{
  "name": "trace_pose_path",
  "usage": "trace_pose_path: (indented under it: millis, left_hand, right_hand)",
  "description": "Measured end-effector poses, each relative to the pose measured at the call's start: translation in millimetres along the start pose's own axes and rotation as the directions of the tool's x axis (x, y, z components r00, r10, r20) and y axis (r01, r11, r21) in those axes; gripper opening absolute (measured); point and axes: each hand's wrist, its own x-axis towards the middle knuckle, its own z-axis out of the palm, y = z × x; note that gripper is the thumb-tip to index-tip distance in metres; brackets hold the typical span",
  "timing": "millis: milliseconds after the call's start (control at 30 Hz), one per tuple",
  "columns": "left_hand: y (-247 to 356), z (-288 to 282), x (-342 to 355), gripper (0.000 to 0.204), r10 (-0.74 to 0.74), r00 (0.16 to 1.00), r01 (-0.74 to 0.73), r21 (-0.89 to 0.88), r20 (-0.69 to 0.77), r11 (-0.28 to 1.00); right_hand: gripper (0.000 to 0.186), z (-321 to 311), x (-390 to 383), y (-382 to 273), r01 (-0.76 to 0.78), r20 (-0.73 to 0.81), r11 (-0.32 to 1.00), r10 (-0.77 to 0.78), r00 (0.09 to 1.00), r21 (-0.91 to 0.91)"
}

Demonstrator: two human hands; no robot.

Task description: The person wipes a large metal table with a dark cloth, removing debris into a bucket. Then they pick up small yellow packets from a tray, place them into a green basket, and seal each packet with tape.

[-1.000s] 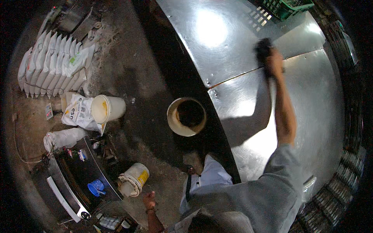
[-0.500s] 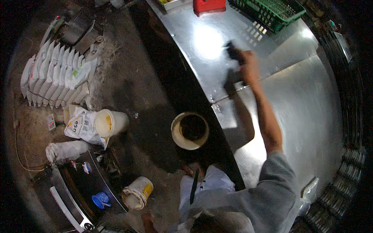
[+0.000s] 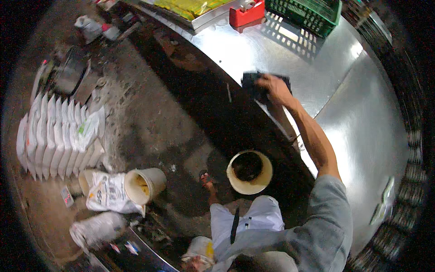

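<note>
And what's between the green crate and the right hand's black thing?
Head view: only steel table between the black thing and green crate, partly under a slotted shadow.

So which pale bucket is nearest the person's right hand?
The bucket with the dark interior, by the metal table. The others are farther from the right hand: one bucket beside the white bag, a yellow-marked one at the lower edge.

Can pass freely over the steel tabletop (image 3: 374, 129) right of the right hand (image 3: 274, 86); meets the green crate (image 3: 317, 23) and red dispenser (image 3: 244, 17) farther out, the metal tray (image 3: 208, 20) farther left, the white bucket (image 3: 266, 176) nearer in
</note>
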Motion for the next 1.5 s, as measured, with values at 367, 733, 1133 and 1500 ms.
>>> trace_pose_path:
  millis: [367,733,1133,1500]
  left_hand:
    - [249,-239,236,0.045,0.207,0.974,-0.179,0.253,-0.088,0.951]
    - [697,-66,242,0.038,0.646,0.556,-0.828,0.276,0.523,0.489]
    - [645,-227,443,0.032,0.091,0.764,-0.570,0.603,0.639,0.558]
    - [899,-56,604,0.032,-0.096,0.276,-0.947,0.288,0.956,0.143]
  right_hand:
    - [0.039,-143,-128,-153,-0.613,0.046,0.766,0.617,0.786,0.192]
    - [0.028,8,299,-121,-0.463,-0.364,0.874,0.482,0.797,0.146]
    - [0.049,-3,-88,-55,-0.959,-0.578,-0.069,0.785,-0.222,0.275]
    - [0.040,-40,26,-89,-0.824,-0.759,0.330,0.628,-0.172,0.460]
